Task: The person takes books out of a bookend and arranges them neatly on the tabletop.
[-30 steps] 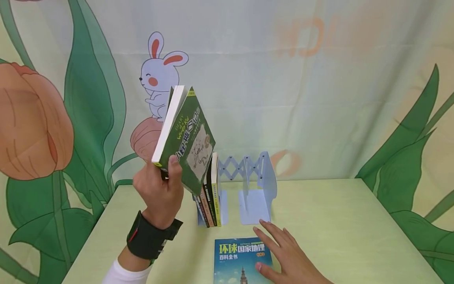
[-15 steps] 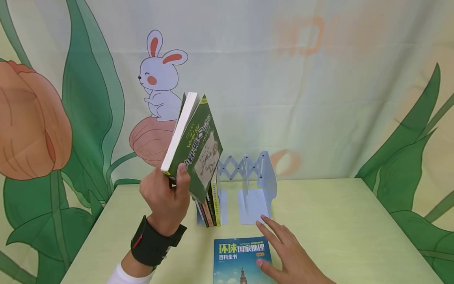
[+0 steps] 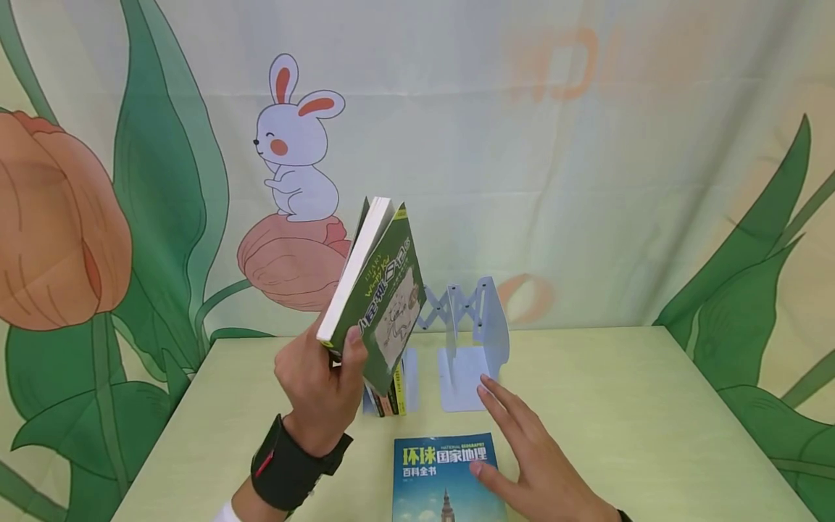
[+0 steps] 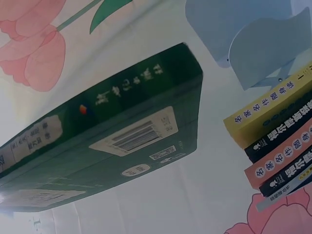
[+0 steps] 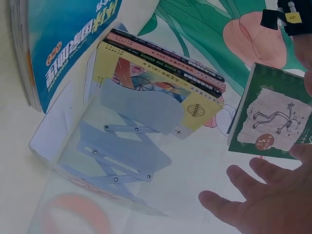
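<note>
My left hand (image 3: 322,388) grips a green paperback book (image 3: 391,312) by its lower edge, thumb on the front cover. The book is raised and tilted in front of a light-blue folding bookend rack (image 3: 464,377). In the left wrist view the green book (image 4: 112,136) shows its spine and barcode side. Several upright books (image 5: 161,78) stand in the rack's left section; the green book partly hides them in the head view. My right hand (image 3: 538,457) hovers with fingers spread over the right edge of a blue geography book (image 3: 437,471), and holds nothing.
The pale green table (image 3: 620,406) extends to both sides of the rack. Behind it hangs a curtain (image 3: 587,181) printed with a rabbit and tulips. The rack's right section has an upright end plate (image 3: 494,319).
My left hand has moved right and down with the green book, bringing it in front of the upright books. My right hand has shifted slightly upward in the head view, its fingers still spread.
</note>
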